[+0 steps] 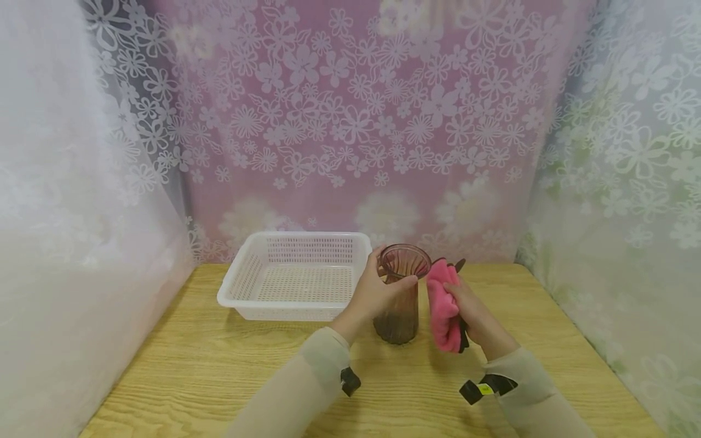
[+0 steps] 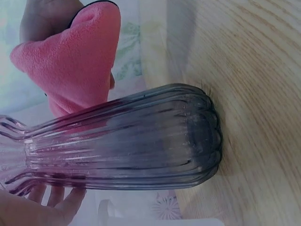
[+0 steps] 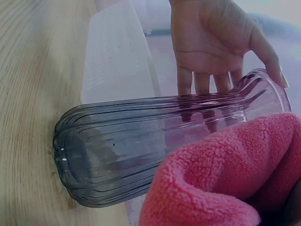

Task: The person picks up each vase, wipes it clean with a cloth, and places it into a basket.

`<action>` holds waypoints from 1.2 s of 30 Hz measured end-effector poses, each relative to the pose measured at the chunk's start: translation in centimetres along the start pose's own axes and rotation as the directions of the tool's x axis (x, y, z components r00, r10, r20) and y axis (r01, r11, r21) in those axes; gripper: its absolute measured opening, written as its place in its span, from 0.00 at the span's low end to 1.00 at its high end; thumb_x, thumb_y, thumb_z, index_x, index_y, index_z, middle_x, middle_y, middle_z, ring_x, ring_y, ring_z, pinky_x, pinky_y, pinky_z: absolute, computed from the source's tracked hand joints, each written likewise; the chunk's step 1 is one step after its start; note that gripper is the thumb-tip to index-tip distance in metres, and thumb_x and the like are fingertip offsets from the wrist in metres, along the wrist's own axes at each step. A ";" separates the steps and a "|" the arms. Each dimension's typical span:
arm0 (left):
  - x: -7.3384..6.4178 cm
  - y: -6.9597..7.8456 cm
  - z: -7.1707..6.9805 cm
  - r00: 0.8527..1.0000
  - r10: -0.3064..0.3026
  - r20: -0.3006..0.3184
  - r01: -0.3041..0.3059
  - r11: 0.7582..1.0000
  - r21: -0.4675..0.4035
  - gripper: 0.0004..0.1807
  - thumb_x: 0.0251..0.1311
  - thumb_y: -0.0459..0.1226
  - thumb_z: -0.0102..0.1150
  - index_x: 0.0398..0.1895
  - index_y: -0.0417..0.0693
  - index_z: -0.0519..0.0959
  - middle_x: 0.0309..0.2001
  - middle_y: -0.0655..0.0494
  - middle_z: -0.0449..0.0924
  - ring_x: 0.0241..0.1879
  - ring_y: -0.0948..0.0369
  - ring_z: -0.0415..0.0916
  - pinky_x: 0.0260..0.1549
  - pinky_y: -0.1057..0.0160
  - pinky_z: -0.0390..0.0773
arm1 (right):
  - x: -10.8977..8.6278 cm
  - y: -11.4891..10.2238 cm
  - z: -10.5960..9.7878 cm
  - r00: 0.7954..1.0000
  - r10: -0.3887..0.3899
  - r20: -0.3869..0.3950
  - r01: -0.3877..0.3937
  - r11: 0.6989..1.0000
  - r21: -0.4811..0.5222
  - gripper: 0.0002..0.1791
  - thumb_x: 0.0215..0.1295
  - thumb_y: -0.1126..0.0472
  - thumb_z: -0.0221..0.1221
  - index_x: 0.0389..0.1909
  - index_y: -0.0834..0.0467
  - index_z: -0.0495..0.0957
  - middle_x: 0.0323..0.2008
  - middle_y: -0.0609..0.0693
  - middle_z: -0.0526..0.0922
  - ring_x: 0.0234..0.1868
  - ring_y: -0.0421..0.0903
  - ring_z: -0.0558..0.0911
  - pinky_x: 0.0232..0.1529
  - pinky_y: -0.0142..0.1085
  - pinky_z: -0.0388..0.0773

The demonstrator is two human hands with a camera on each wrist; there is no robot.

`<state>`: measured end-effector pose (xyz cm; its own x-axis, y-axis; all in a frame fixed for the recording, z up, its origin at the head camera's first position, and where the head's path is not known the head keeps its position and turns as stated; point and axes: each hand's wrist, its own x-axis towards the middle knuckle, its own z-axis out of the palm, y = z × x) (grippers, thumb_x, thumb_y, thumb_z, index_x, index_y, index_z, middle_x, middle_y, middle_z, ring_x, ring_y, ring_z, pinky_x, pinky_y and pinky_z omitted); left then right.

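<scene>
One vase (image 1: 397, 316) stands on the counter (image 1: 191, 365), gripped near its rim by the left hand (image 1: 373, 293), probably to steady it; the right hand (image 1: 477, 313) clasps a bunched cloth (image 1: 441, 310).

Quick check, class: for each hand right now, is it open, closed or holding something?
Left hand: holding the glass vase near its top.
Right hand: holding the pink cloth.
</scene>
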<state>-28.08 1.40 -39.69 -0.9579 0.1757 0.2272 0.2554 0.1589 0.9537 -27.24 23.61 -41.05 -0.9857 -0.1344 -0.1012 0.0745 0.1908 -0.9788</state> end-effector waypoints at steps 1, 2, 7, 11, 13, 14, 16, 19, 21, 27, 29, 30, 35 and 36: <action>0.1 0.0 -0.1 1.000 -0.001 0.008 0.001 1.000 0.003 0.53 0.55 0.54 0.72 0.79 0.63 0.51 0.71 0.50 0.65 0.66 0.51 0.68 0.58 0.49 0.74 | -0.1 -0.1 0.0 1.000 -0.006 0.001 0.006 1.000 0.003 0.32 0.81 0.53 0.37 0.77 0.61 0.41 0.57 0.56 0.65 0.46 0.38 0.70 0.49 0.27 0.67; 0.2 0.0 -0.3 1.000 -0.001 0.016 0.001 1.000 0.002 0.52 0.55 0.53 0.72 0.79 0.62 0.51 0.70 0.49 0.65 0.66 0.51 0.69 0.59 0.49 0.74 | -0.1 -0.1 0.0 1.000 -0.011 0.001 0.011 1.000 0.005 0.32 0.81 0.54 0.37 0.77 0.61 0.42 0.56 0.55 0.66 0.46 0.37 0.70 0.50 0.27 0.68; 0.6 0.1 -0.9 0.998 -0.001 0.070 0.003 1.000 -0.025 0.51 0.57 0.50 0.73 0.79 0.59 0.52 0.69 0.50 0.66 0.66 0.51 0.68 0.59 0.52 0.74 | -0.3 -0.4 -0.1 0.999 -0.045 -0.005 0.045 0.999 0.027 0.29 0.81 0.53 0.38 0.74 0.62 0.46 0.48 0.48 0.68 0.43 0.35 0.72 0.49 0.27 0.68; 1.0 0.0 -1.2 0.994 0.016 0.112 -0.008 0.998 -0.068 0.51 0.58 0.46 0.72 0.79 0.57 0.51 0.68 0.54 0.69 0.67 0.53 0.67 0.61 0.52 0.72 | -0.5 -0.6 -0.1 0.999 -0.047 -0.017 0.048 0.999 0.026 0.30 0.81 0.53 0.38 0.75 0.61 0.45 0.49 0.49 0.67 0.44 0.36 0.71 0.50 0.27 0.67; 1.2 -0.3 -1.3 0.991 0.019 0.130 -0.006 0.995 -0.096 0.50 0.59 0.45 0.72 0.79 0.57 0.51 0.68 0.56 0.69 0.68 0.53 0.66 0.62 0.52 0.71 | -0.7 -0.8 -0.1 0.999 -0.040 -0.019 0.041 0.999 0.018 0.31 0.81 0.52 0.37 0.77 0.59 0.42 0.55 0.51 0.65 0.47 0.36 0.70 0.52 0.27 0.65; 1.3 -0.4 -1.4 0.990 0.020 0.137 -0.006 0.995 -0.099 0.50 0.59 0.44 0.72 0.79 0.57 0.51 0.68 0.56 0.70 0.68 0.52 0.66 0.62 0.51 0.70 | -0.7 -0.9 0.0 0.999 -0.037 -0.019 0.038 0.999 0.016 0.32 0.81 0.52 0.37 0.78 0.58 0.41 0.57 0.53 0.64 0.48 0.37 0.69 0.53 0.27 0.65; 1.5 -0.5 -1.6 0.988 0.020 0.153 -0.004 0.994 -0.106 0.50 0.59 0.44 0.72 0.79 0.57 0.51 0.68 0.56 0.70 0.68 0.51 0.66 0.63 0.50 0.69 | -0.8 -1.1 0.0 0.999 -0.038 -0.021 0.038 0.999 0.015 0.34 0.81 0.52 0.37 0.80 0.57 0.37 0.63 0.56 0.60 0.51 0.38 0.67 0.56 0.28 0.62; 1.8 -0.5 -2.0 0.984 0.010 0.176 0.006 0.996 -0.094 0.49 0.59 0.44 0.72 0.79 0.58 0.52 0.68 0.57 0.69 0.68 0.50 0.66 0.63 0.49 0.69 | -1.0 -1.5 0.2 0.997 -0.065 -0.038 0.065 0.998 0.015 0.34 0.81 0.52 0.37 0.80 0.57 0.37 0.66 0.58 0.57 0.55 0.41 0.65 0.57 0.27 0.59; 1.8 -0.3 -2.1 0.982 0.002 0.187 0.015 0.996 -0.089 0.49 0.59 0.44 0.72 0.79 0.60 0.52 0.68 0.56 0.68 0.68 0.51 0.66 0.63 0.50 0.70 | -1.1 -1.7 0.3 0.994 -0.094 -0.058 0.095 0.995 0.012 0.33 0.81 0.53 0.37 0.79 0.58 0.39 0.65 0.57 0.57 0.55 0.42 0.63 0.57 0.26 0.58; 2.0 -0.2 -2.5 0.973 -0.022 0.229 0.047 0.994 -0.101 0.49 0.59 0.45 0.71 0.79 0.62 0.52 0.70 0.55 0.65 0.69 0.51 0.64 0.63 0.49 0.69 | -1.7 -2.3 0.6 0.982 -0.155 -0.104 0.156 0.988 0.004 0.30 0.82 0.56 0.36 0.78 0.59 0.42 0.59 0.56 0.62 0.50 0.37 0.67 0.55 0.25 0.60; 2.1 -0.3 -2.6 0.970 -0.022 0.242 0.051 0.992 -0.112 0.49 0.60 0.43 0.71 0.79 0.62 0.52 0.70 0.54 0.65 0.70 0.51 0.64 0.63 0.50 0.69 | -1.8 -2.4 0.8 0.979 -0.165 -0.123 0.168 0.986 0.011 0.30 0.82 0.56 0.36 0.78 0.59 0.41 0.60 0.56 0.63 0.50 0.36 0.68 0.55 0.25 0.61; 2.2 -0.4 -2.7 0.969 -0.022 0.247 0.053 0.992 -0.116 0.49 0.60 0.43 0.71 0.79 0.62 0.52 0.70 0.54 0.65 0.69 0.52 0.64 0.62 0.51 0.70 | -1.8 -2.4 0.9 0.975 -0.172 -0.138 0.176 0.984 0.016 0.30 0.82 0.56 0.36 0.78 0.59 0.41 0.59 0.56 0.63 0.50 0.36 0.68 0.55 0.25 0.61; 2.5 -0.6 -2.7 0.963 -0.019 0.270 0.060 0.988 -0.145 0.48 0.60 0.41 0.70 0.79 0.61 0.51 0.69 0.53 0.67 0.67 0.54 0.67 0.60 0.54 0.73 | -1.5 -2.2 1.6 0.934 -0.235 -0.269 0.254 0.967 0.035 0.29 0.82 0.55 0.37 0.76 0.60 0.44 0.55 0.53 0.64 0.51 0.39 0.67 0.55 0.25 0.62; 2.6 -0.7 -2.8 0.962 -0.019 0.272 0.061 0.987 -0.147 0.48 0.61 0.40 0.70 0.79 0.61 0.51 0.69 0.54 0.67 0.67 0.54 0.67 0.60 0.54 0.73 | -1.4 -2.2 1.7 0.919 -0.261 -0.294 0.284 0.958 0.037 0.28 0.82 0.55 0.37 0.77 0.59 0.45 0.55 0.52 0.64 0.51 0.40 0.67 0.55 0.26 0.62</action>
<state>-31.10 -0.92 -39.18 -0.8906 0.4304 0.1470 0.1746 0.0251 0.9843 -25.74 21.70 -39.09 -0.9702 0.1128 0.2146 -0.2026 0.1089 -0.9732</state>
